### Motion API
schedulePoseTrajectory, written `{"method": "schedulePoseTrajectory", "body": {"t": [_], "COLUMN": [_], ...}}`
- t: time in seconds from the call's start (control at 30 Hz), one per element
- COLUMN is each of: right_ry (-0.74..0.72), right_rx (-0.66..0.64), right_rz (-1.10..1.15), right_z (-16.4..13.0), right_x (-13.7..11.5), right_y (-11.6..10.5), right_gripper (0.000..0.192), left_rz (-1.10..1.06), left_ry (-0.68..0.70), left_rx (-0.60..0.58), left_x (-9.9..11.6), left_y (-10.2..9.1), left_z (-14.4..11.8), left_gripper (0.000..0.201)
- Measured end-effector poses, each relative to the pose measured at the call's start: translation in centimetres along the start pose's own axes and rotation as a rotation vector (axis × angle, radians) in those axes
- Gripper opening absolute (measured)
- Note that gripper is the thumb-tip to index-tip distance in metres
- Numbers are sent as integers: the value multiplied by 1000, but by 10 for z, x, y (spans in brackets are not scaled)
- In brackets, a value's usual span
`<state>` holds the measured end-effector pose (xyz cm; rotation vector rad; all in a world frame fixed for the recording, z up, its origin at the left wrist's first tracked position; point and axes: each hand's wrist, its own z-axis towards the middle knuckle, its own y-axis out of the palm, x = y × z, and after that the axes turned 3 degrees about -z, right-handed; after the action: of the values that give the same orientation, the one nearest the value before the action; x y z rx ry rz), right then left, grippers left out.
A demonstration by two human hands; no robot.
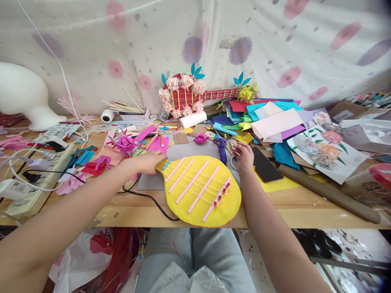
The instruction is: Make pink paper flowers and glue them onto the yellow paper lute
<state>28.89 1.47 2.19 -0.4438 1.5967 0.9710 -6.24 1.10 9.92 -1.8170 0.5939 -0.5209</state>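
Observation:
A yellow handmade toy lute lies at the table's front edge, its round body towards me. Pink strips cross its face under thin pale strings, with red pegs at the lower right. My left hand is closed around its neck, close to a blue band. Right of the body, my right hand is raised with its fingers curled together; what they hold, if anything, is too small to tell. A purple-blue glue gun stands just left of that hand, and a black phone lies to its right.
A red toy guitar with paper roses leans at the back. Coloured paper is piled on the right, before a wooden stick. A power strip with cables and a white foam head stand left.

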Motion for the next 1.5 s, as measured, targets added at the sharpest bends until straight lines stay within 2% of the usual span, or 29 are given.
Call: {"method": "schedulePoseTrajectory", "body": {"t": [0.13,0.27,0.4,0.57,0.67,0.8,0.9,1.0,1.17,1.33,1.4,1.5], "right_ry": [-78,-147,-157,-229,-348,-413,-338,-157,15,189,198,185], "right_rx": [53,69,71,38,-56,-375,-484,-554,-749,-985,-978,-902], "right_rz": [38,70,74,63,0,-238,-315,-317,-374,-434,-421,-349], "right_z": [-3,-5,-6,-9,-24,-52,-62,-59,-49,-58,-63,-66], "right_x": [-4,-5,-8,-22,-38,-61,-73,-75,-63,-46,-38,-29], "right_y": [0,1,2,4,11,26,38,46,52,65,71,75], "right_gripper": [12,8,7,6,5,13,24,37,31,31,32,34], "left_rz": [-25,-32,-76,-66,-40,-25,-26,-30,0,114,142,148], "left_ry": [20,84,109,53,-19,-54,-43,-25,-63,-97,-75,-86], "left_rx": [0,50,41,30,34,96,129,189,272,316,380,567], "left_x": [2,-3,-9,-8,-10,-19,-29,-39,-55,-64,-66,-67], "left_y": [2,9,9,-11,-26,-37,-41,-48,-65,-73,-74,-80], "left_z": [2,4,3,-9,-17,-22,-23,-25,-28,-26,-26,-32], "left_gripper": [46,31,37,46,51,67,64,59,50,41,42,51]}}
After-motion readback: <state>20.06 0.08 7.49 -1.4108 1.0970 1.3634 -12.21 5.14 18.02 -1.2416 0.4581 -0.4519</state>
